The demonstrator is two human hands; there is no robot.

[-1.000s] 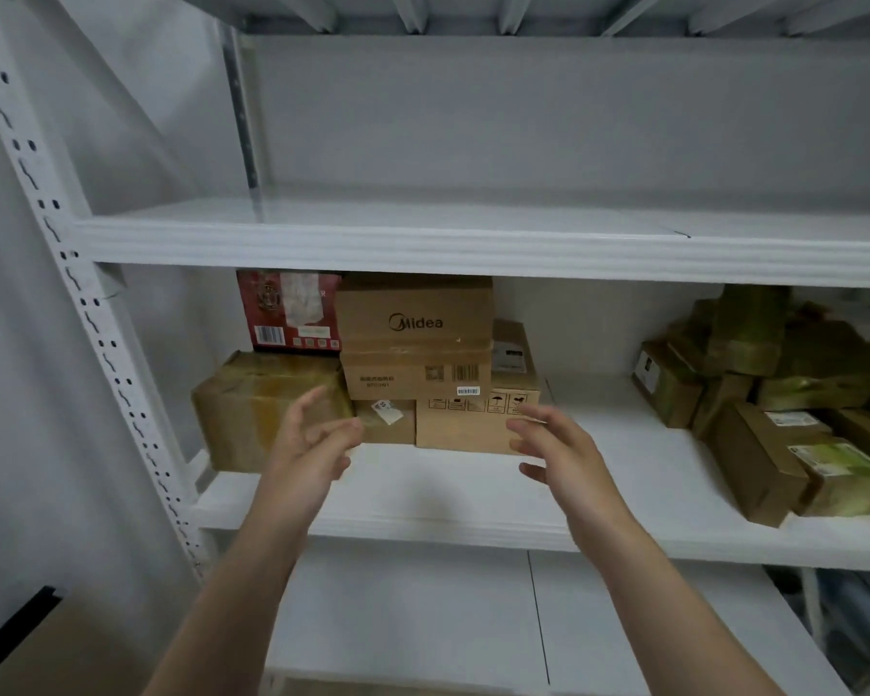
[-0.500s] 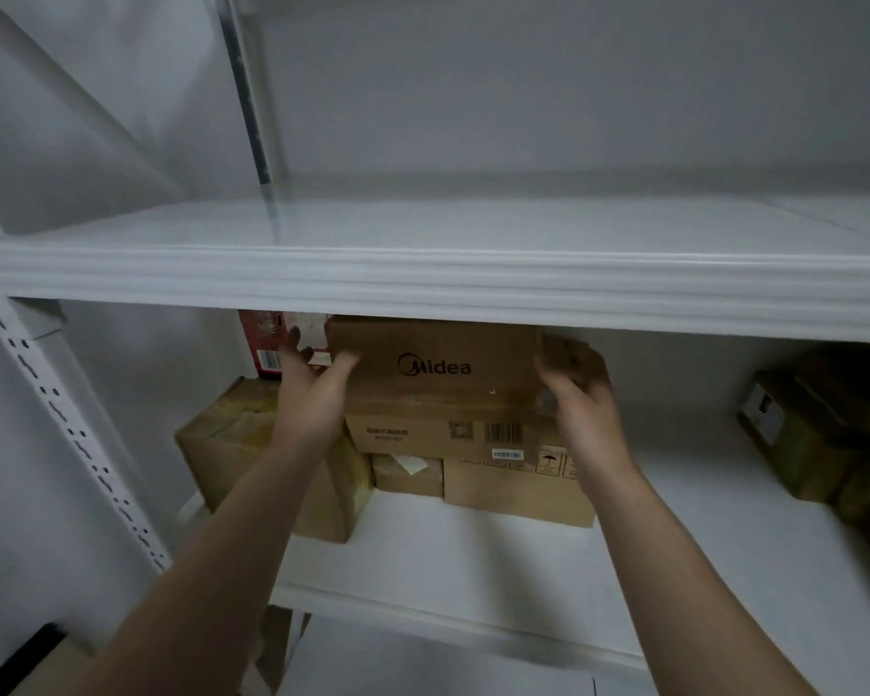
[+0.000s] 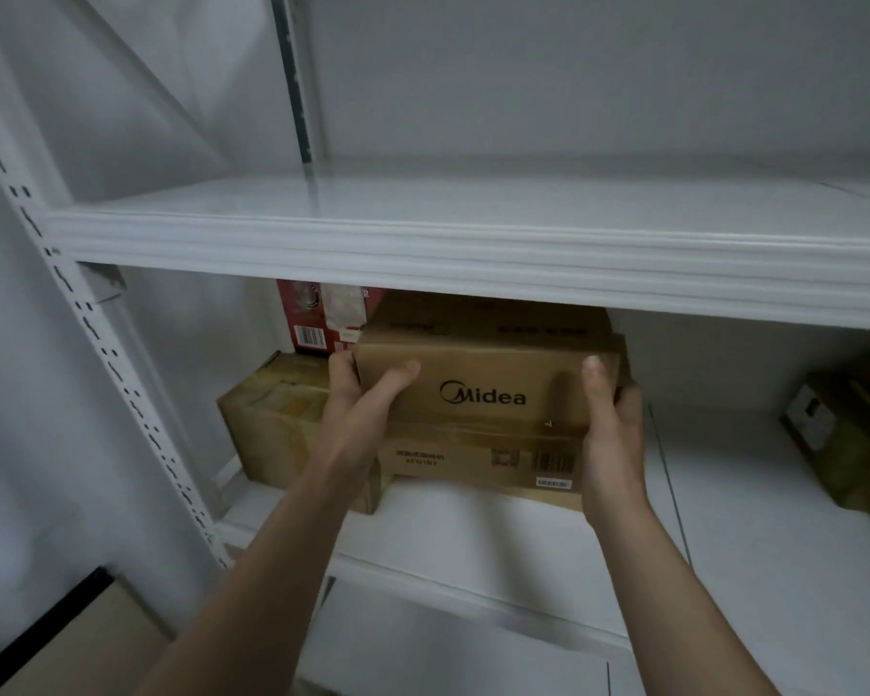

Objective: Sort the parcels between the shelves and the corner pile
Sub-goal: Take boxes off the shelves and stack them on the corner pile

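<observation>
Gripping: left hand (image 3: 360, 404) & right hand (image 3: 614, 434) clamp 1 Midea box (image 3: 488, 389) by its ends. Each thumb lies flat on the front face; fingers curl round the end, mostly hidden behind.
Count: 2 hands, 1 Midea box, 1 red carton (image 3: 317, 321), 1 taped brown parcel (image 3: 272, 424), 1 plain carton (image 3: 538, 497) under the box, at least 1 green-taped parcel (image 3: 845, 444) at far R edge (blurred, can't count more), 3 shelf boards.
Box position: L half of middle shelf (image 3: 473, 540), on top of the stack, front face tipped up twd camera. Can't tell whether its base touches the plain carton.
Edges: box top sits just below the front lip of upper shelf (image 3: 473, 263). L end is just beside the red carton & above the taped brown parcel. Slotted upright (image 3: 96, 344) stands well to the L.
Room: open white board in front of the stack, and btwn stack & green-taped parcel. Lower shelf (image 3: 448, 640) shows btwn the forearms.
Look: brown corrugated cardboard, long & low, w/ black "Midea" logo & swirl mark mid-face. Strip below carries printed text, a QR-type square, a barcode & a small white sticker.
Other: cardboard sheet (image 3: 71, 640) w/ black edge, bottom L corner.
</observation>
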